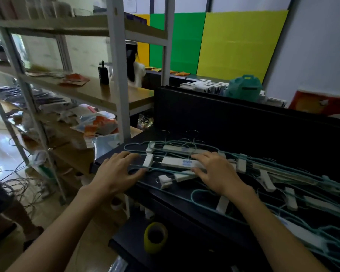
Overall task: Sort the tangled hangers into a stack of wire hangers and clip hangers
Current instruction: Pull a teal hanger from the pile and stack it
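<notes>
A tangle of teal wire hangers (294,195) and hangers with white clips (182,163) lies spread over a black table (234,130), running from the left corner to the right edge. My left hand (118,171) rests at the table's left corner with fingers spread over a teal wire. My right hand (214,173) lies flat on the pile, its fingers over a white clip bar and its thumb beside another white clip. Neither hand has its fingers curled round a hanger.
A yellow tape roll (155,237) sits on a lower black ledge below the table. White metal shelving (118,75) with packets stands to the left. Cables (18,177) lie on the floor. A teal bag (243,88) sits behind the table's black back panel.
</notes>
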A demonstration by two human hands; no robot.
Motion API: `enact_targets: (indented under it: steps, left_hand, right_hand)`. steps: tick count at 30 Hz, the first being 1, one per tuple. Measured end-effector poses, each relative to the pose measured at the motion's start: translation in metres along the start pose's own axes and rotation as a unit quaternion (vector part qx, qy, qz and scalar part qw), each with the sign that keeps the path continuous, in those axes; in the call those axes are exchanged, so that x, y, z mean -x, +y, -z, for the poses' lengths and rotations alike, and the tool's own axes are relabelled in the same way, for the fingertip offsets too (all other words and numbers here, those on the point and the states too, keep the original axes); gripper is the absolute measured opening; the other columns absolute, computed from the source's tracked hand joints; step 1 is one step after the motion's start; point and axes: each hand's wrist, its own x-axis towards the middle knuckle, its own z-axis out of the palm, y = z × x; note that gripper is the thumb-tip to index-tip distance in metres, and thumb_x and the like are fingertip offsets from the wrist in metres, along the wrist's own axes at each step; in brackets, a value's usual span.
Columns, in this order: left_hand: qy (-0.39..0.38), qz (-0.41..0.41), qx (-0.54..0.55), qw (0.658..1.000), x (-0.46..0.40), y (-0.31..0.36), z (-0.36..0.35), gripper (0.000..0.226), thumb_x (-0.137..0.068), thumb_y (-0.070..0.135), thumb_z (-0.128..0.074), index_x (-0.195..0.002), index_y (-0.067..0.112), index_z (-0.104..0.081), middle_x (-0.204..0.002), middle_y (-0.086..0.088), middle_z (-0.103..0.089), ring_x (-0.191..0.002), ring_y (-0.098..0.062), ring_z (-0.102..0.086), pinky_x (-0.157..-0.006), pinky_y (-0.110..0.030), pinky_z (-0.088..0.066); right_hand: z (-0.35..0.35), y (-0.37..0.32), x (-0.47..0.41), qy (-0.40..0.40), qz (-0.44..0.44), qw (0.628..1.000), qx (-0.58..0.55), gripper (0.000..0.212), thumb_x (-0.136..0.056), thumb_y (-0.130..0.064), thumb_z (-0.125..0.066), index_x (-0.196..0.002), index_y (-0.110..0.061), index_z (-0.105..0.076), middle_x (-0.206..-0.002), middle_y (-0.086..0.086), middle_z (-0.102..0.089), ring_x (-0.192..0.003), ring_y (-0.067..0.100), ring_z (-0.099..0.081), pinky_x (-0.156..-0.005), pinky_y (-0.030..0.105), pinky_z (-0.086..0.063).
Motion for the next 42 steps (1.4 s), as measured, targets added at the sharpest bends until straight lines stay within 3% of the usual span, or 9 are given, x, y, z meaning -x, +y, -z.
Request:
enact_targets:
  steps: [3, 8, 15, 20, 24, 29, 34, 37, 42]
  left_hand:
    - [-0.040, -0.031, 0.025, 0.998, -0.021, -0.011, -0.001, 0.082, -0.071, 0.085, -0.029, -0.134, 0.034, -0.041, -0.138, 0.005, -0.044, -0.123, -0.015, -0.040, -0.101, -0.041, -0.038]
    - [-0.092, -0.084, 0.056, 0.991, -0.044, -0.026, -0.006, 0.087, -0.068, 0.087, -0.026, -0.137, 0.035, -0.038, -0.142, 0.006, -0.040, -0.128, -0.015, -0.037, -0.106, -0.042, -0.031]
    - [-0.088, -0.156, 0.070, 0.981, -0.058, -0.044, -0.015, 0.085, -0.070, 0.084, -0.032, -0.139, 0.035, -0.034, -0.143, 0.008, -0.039, -0.130, -0.014, -0.035, -0.107, -0.040, -0.026]
    - [-0.079, -0.180, 0.077, 0.977, -0.062, -0.047, -0.021, 0.090, -0.067, 0.085, -0.037, -0.141, 0.033, -0.032, -0.141, 0.008, -0.039, -0.127, -0.016, -0.037, -0.104, -0.038, -0.029]
    - [-0.073, -0.183, 0.076, 0.977, -0.063, -0.049, -0.027, 0.088, -0.069, 0.082, -0.040, -0.141, 0.033, -0.030, -0.140, 0.007, -0.039, -0.126, -0.018, -0.039, -0.104, -0.037, -0.027]
    - [-0.059, -0.172, 0.083, 0.980, -0.065, -0.054, -0.031, 0.081, -0.073, 0.077, -0.046, -0.140, 0.033, -0.031, -0.138, 0.004, -0.042, -0.125, -0.018, -0.041, -0.104, -0.036, -0.028]
    - [-0.062, -0.166, 0.089, 0.980, -0.065, -0.056, -0.032, 0.088, -0.070, 0.078, -0.048, -0.141, 0.028, -0.033, -0.140, 0.003, -0.043, -0.126, -0.018, -0.040, -0.104, -0.034, -0.030]
    - [-0.081, -0.161, 0.088, 0.980, -0.065, -0.053, -0.033, 0.098, -0.061, 0.086, -0.038, -0.141, 0.030, -0.032, -0.140, 0.003, -0.042, -0.125, -0.018, -0.039, -0.104, -0.035, -0.031]
    - [-0.096, -0.151, 0.101, 0.979, -0.066, -0.038, -0.032, 0.094, -0.067, 0.079, -0.053, -0.142, 0.028, -0.030, -0.137, -0.001, -0.048, -0.123, -0.022, -0.041, -0.099, -0.036, -0.038]
  right_hand:
    - [-0.004, -0.001, -0.010, -0.013, -0.023, 0.999, 0.025, 0.045, -0.092, -0.045, -0.052, -0.133, -0.028, -0.047, -0.133, -0.004, -0.050, -0.118, 0.022, -0.044, -0.098, 0.036, -0.039]
    - [-0.009, -0.013, -0.016, -0.012, -0.062, 0.998, 0.033, 0.039, -0.092, -0.034, -0.057, -0.130, -0.027, -0.052, -0.130, -0.003, -0.055, -0.115, 0.021, -0.050, -0.096, 0.036, -0.039]
    - [-0.004, -0.033, -0.014, 0.049, -0.081, 0.993, 0.067, 0.039, -0.088, -0.011, -0.060, -0.125, -0.024, -0.058, -0.119, 0.002, -0.057, -0.106, 0.027, -0.053, -0.088, 0.041, -0.044]
    - [-0.008, -0.043, -0.008, 0.090, -0.095, 0.987, 0.098, 0.039, -0.083, -0.011, -0.067, -0.121, -0.019, -0.062, -0.110, 0.004, -0.061, -0.097, 0.029, -0.057, -0.081, 0.041, -0.048]
    - [-0.012, -0.049, -0.003, 0.119, -0.102, 0.981, 0.117, 0.035, -0.084, -0.007, -0.066, -0.118, -0.015, -0.064, -0.102, 0.006, -0.061, -0.090, 0.029, -0.056, -0.074, 0.040, -0.045]
    - [-0.014, -0.050, -0.001, 0.127, -0.105, 0.978, 0.130, 0.036, -0.084, -0.003, -0.065, -0.118, -0.014, -0.064, -0.102, 0.006, -0.060, -0.092, 0.028, -0.055, -0.078, 0.038, -0.045]
    - [-0.006, -0.041, -0.001, 0.155, -0.120, 0.970, 0.142, 0.037, -0.081, -0.001, -0.066, -0.116, -0.013, -0.065, -0.102, 0.007, -0.061, -0.089, 0.030, -0.056, -0.077, 0.040, -0.047]
    - [0.000, -0.038, -0.002, 0.167, -0.119, 0.971, 0.123, 0.037, -0.084, -0.001, -0.062, -0.118, -0.014, -0.063, -0.104, 0.006, -0.060, -0.091, 0.026, -0.054, -0.077, 0.036, -0.044]
    - [0.008, -0.034, -0.007, 0.182, -0.125, 0.973, 0.060, 0.035, -0.090, -0.004, -0.056, -0.123, -0.014, -0.061, -0.107, 0.005, -0.057, -0.096, 0.024, -0.049, -0.077, 0.034, -0.042]
